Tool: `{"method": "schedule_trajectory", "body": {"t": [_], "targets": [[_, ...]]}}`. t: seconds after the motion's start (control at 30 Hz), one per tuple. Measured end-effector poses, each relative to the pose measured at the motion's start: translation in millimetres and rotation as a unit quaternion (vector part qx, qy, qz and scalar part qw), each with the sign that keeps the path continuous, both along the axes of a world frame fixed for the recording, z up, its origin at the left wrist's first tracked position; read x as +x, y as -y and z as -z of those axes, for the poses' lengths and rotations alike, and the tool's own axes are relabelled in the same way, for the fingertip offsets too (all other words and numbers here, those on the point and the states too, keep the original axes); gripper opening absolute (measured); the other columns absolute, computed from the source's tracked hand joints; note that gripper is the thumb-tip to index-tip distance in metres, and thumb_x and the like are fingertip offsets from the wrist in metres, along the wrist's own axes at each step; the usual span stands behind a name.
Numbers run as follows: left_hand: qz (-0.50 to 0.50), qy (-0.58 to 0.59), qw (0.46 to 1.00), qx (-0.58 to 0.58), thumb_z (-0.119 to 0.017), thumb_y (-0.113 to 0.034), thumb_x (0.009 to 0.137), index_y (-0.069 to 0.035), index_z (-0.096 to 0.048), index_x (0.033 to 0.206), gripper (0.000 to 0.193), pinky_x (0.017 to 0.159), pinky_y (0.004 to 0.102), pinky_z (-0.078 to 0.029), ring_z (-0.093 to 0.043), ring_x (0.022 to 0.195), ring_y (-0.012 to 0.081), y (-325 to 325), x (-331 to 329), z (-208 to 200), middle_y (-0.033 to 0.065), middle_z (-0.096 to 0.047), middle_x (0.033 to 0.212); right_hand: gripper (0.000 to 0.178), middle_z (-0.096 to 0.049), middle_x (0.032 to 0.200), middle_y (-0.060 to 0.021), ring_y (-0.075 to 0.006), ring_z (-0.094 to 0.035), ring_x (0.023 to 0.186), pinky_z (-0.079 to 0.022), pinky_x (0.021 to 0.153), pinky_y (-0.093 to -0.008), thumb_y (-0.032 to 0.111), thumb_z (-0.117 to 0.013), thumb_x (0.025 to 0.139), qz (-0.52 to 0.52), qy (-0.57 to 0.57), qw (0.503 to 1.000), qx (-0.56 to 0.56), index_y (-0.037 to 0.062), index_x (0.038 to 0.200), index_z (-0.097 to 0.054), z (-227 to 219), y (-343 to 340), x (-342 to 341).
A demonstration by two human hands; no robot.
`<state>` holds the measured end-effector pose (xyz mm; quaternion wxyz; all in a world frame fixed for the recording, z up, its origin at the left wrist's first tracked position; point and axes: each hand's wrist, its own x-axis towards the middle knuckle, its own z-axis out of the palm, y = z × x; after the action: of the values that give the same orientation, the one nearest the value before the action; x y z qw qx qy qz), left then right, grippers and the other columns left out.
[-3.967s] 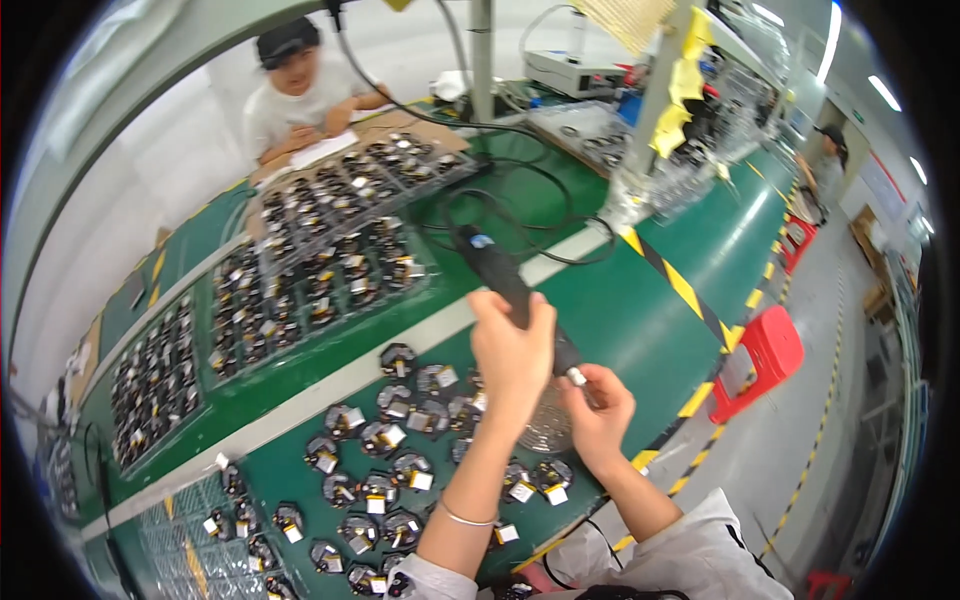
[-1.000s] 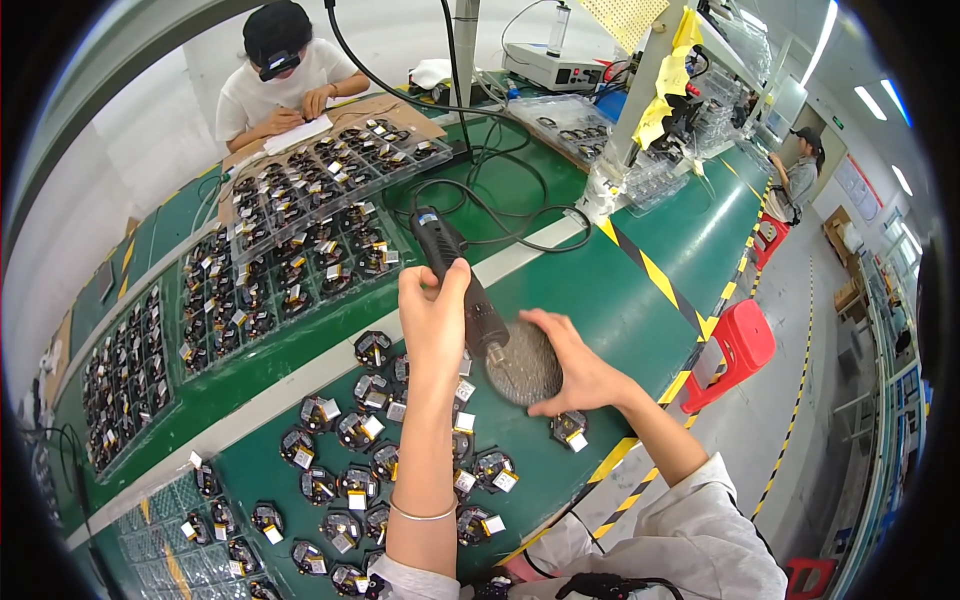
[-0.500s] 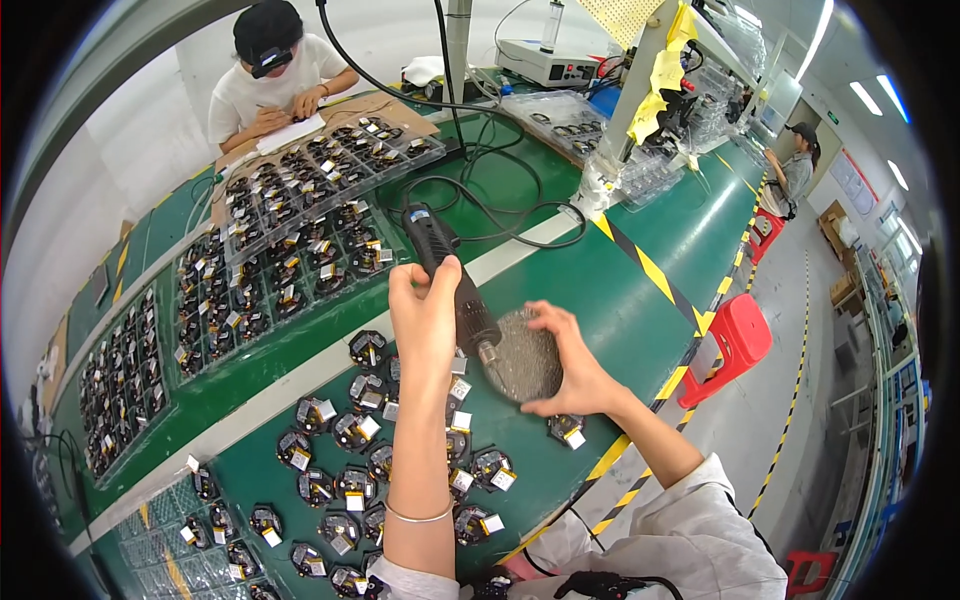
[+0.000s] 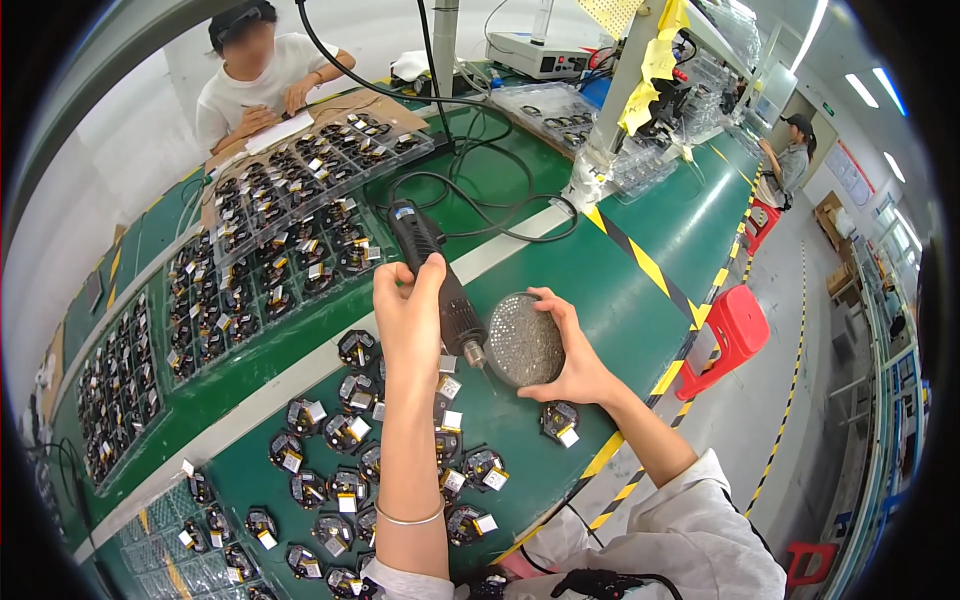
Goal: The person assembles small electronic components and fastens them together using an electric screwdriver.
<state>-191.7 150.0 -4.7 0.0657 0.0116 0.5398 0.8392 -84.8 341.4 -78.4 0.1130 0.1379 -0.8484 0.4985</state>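
Left hand (image 4: 408, 318) was clenched round the stiff, cabled driver (image 4: 440, 285) mid-barrel, right hand (image 4: 570, 360) cupped the shallow screw dish (image 4: 524, 340) by its rim — light, easily spilled.

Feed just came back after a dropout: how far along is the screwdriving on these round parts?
Nothing in view shows which parts are done. In hand: the left hand grips the electric screwdriver, its tip beside the round dish of screws that the right hand cups and tilts. Left: many black round parts lie loose on the green bench, more in trays.
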Motion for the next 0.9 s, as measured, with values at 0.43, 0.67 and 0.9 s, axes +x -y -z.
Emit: {"method": "schedule_trajectory", "body": {"t": [0.43,0.67,0.9], "targets": [[-0.060,-0.068,0.987,-0.132,-0.067,-0.030,0.085,-0.004,-0.045,0.089,0.035,0.061,0.0290,-0.039,-0.044,0.069,0.0137,-6.3,-1.8,12.8,0.0031,-0.046,0.075,0.111,-0.026,0.146,-0.0206,-0.0325,-0.027,0.136,-0.019,0.114,-0.0424,0.024,-0.092,0.048,0.006,-0.009,1.000,-0.010,0.0076,0.135,-0.025,4.5,1.5,3.9],[-0.031,-0.031,0.999,-0.023,-0.066,-0.019,0.087,-0.007,-0.038,0.085,0.031,0.048,0.0246,-0.037,-0.048,0.056,0.0065,5.6,-0.9,10.2,0.0011,-0.052,0.067,0.111,-0.027,0.144,-0.0208,-0.0319,-0.026,0.137,-0.017,0.114,-0.0424,0.024,-0.093,0.048,-0.053,0.007,0.998,-0.038,0.0084,0.133,-0.023,5.3,10.1,2.3],[-0.018,-0.034,0.999,-0.010,-0.067,-0.021,0.087,-0.006,-0.037,0.085,0.033,0.048,0.0255,-0.039,-0.048,0.056,0.0075,-7.8,-2.0,5.7,0.0020,-0.053,0.066,0.111,-0.028,0.143,-0.0213,-0.0334,-0.028,0.136,-0.019,0.114,-0.0415,0.019,-0.090,0.047,0.018,-0.017,0.998,0.055,0.0076,0.134,-0.022,-1.7,-2.2,4.9]]}}
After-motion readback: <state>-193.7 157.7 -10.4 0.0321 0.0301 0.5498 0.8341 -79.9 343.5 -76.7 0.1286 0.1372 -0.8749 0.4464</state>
